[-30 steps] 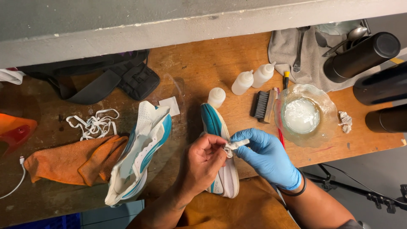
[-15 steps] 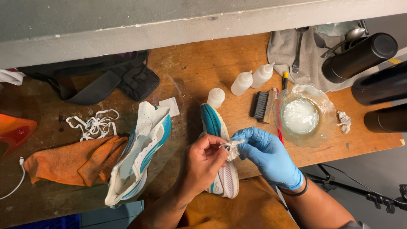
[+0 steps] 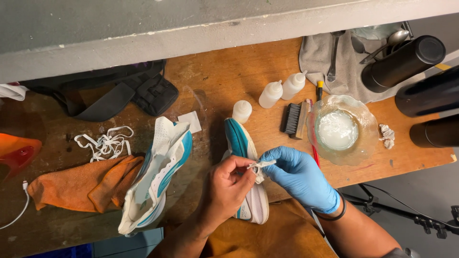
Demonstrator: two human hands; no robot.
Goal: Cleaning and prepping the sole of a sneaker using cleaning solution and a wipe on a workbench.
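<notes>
Wooden workbench (image 3: 224, 76): both hands (image 3: 267, 179) pinching a white wipe (image 3: 260, 168) over the teal-and-white shoe (image 3: 246, 172).

- The white wad (image 3: 259, 168) is mostly hidden between the pinching fingers (image 3: 248, 173).
- The sneaker (image 3: 248, 191) beneath the fingers is half covered by the left hand (image 3: 227, 188).
- The right hand (image 3: 301, 174)'s forearm runs off the frame's bottom edge.
</notes>
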